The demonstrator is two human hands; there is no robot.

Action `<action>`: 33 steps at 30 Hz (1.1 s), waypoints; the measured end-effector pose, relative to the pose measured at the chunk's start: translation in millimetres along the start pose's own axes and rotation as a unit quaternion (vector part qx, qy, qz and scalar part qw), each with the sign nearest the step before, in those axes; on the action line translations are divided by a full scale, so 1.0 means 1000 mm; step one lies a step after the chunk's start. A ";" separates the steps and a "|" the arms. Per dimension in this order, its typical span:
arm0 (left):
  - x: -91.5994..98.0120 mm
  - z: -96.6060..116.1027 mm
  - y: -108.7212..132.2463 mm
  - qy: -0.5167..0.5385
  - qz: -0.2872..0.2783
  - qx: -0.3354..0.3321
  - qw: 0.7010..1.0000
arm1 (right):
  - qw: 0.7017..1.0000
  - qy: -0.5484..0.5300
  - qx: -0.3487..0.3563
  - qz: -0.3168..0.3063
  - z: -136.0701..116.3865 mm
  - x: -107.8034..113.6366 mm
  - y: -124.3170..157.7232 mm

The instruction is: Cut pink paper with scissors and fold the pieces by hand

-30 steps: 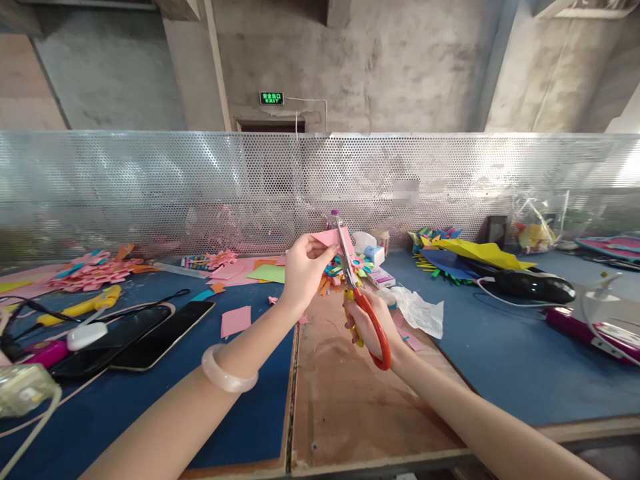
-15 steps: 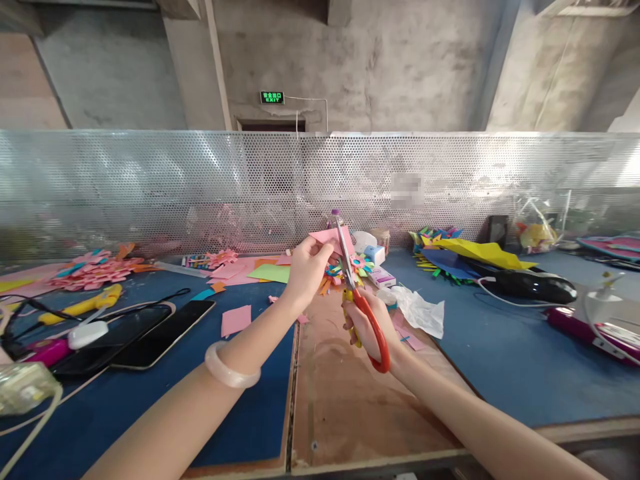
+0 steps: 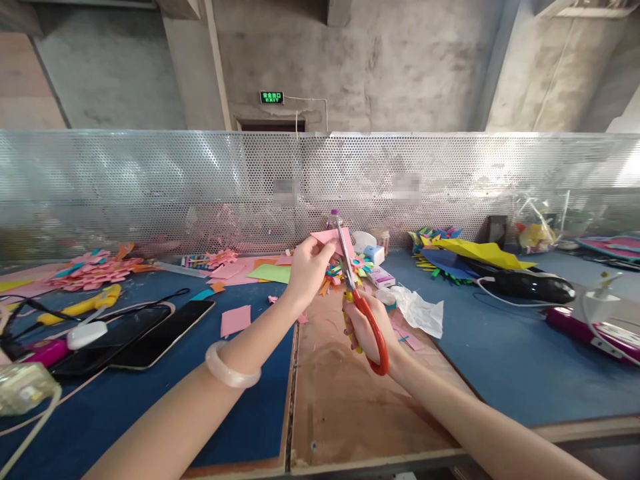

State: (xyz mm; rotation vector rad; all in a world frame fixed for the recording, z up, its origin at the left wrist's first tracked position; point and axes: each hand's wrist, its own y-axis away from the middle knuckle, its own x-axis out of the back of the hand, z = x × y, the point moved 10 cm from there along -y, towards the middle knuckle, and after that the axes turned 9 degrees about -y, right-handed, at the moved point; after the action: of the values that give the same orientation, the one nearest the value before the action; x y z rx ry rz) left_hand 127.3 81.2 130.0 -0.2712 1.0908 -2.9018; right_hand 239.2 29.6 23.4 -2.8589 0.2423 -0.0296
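My left hand [image 3: 305,270] pinches a folded pink paper piece [image 3: 331,239] and holds it up above the bench. My right hand [image 3: 367,327] grips orange-handled scissors [image 3: 361,308]; their blades point up and cross the paper's right side. A pale bangle [image 3: 231,368] circles my left wrist. Both hands are over the bare wooden strip [image 3: 345,393] between the blue mats.
Paper scraps and colourful paper flowers [image 3: 95,268] lie at the back left; a pink scrap [image 3: 235,320] and two phones [image 3: 145,337] sit on the left blue mat [image 3: 165,393]. Crumpled white paper [image 3: 421,310], yellow and blue sheets [image 3: 470,253] and a black device [image 3: 533,285] lie right. A perforated metal screen [image 3: 150,187] closes the back.
The scissor handles have closed slightly and my right hand has shifted a little lower. My left hand keeps the pink paper in almost the same place.
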 end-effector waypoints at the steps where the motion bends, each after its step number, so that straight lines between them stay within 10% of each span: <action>1: 0.000 0.000 0.000 0.000 0.000 0.000 1.000 | 1.000 0.000 0.003 0.003 -0.001 0.000 0.000; 19: -0.007 -0.015 -0.001 0.014 -0.061 0.037 0.997 | 0.997 -0.071 -0.042 -0.010 0.026 -0.006 -0.002; 33: 0.021 -0.071 0.024 -0.006 -0.190 0.067 0.979 | 0.999 0.020 -0.042 -0.024 0.022 -0.001 -0.017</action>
State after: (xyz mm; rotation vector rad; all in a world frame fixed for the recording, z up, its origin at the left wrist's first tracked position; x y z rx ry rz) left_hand 94.0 107.7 65.4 -0.5481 0.9213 -3.2807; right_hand 241.8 52.0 6.6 -2.9493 0.1864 -0.0882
